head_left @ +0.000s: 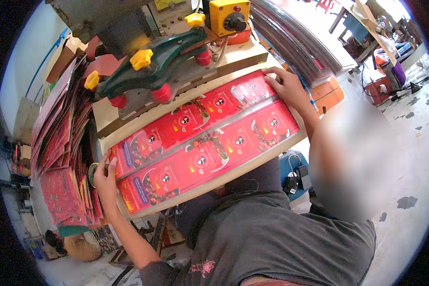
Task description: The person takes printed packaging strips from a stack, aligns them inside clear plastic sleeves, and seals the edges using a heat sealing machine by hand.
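Your left hand (106, 178) is clamped on the near-left end of the red printed sheet (205, 143), thumb on top and fingers curled under the edge, while your right hand (287, 88) lies flat with fingers spread on the far-right end, pressing rather than gripping. The sheet lies across the pale curved surface (252, 164), with two rows of red panels running its length and a light strip between them; its far edge sits just beside the green clamp arm (152, 69) with yellow knobs (141, 58). To do this well, keep both ends evenly tensioned so the sheet lies flat, and line the far edge squarely with the board's rim before letting go. The fisheye bends everything, so whether the sheet is truly square is hard to judge. A stack of red sheets (64, 167) hangs just beside your left hand; keep your fingers clear of the clamp
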The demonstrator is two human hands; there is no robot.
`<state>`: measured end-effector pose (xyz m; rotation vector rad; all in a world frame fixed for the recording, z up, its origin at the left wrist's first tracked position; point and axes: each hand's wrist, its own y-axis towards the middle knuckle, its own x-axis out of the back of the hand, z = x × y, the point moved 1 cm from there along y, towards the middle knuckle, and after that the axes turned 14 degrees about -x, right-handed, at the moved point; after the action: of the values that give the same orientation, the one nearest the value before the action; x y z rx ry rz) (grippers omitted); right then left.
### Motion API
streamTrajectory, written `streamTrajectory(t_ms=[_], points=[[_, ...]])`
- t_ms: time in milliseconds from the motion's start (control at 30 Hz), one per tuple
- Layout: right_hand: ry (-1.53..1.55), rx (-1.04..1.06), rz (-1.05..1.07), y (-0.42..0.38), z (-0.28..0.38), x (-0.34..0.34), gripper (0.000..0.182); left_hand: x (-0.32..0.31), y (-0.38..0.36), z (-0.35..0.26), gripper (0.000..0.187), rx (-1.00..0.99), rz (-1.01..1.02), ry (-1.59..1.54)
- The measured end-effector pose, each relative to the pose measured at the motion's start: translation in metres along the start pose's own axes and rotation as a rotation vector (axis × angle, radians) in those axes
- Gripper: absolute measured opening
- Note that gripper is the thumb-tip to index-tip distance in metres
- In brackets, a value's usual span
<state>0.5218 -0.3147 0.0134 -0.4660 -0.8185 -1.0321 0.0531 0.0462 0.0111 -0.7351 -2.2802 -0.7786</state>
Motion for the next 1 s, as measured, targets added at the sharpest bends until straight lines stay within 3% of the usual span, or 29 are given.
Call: streamTrajectory(t_ms=[200,533,633,1000], points=[[-0.025,0.099,-0.055,0.009,-0.008,-0.017,0.028,-0.009,0.012,0.003,0.043,0.02,0.063,0.18],[0.009,0.05,-0.116,0.01,-0.015,-0.024,0.031,-0.016,0.015,0.017,0.045,-0.057,0.069,0.159],[0.024,0.059,-0.127,0.011,-0.016,-0.024,0.031,-0.018,0.015,0.012,0.046,0.011,0.046,0.12],[0.13,0.038,0.013,0.007,-0.011,-0.02,0.034,-0.015,0.012,0.021,0.039,0.001,-0.067,0.059]])
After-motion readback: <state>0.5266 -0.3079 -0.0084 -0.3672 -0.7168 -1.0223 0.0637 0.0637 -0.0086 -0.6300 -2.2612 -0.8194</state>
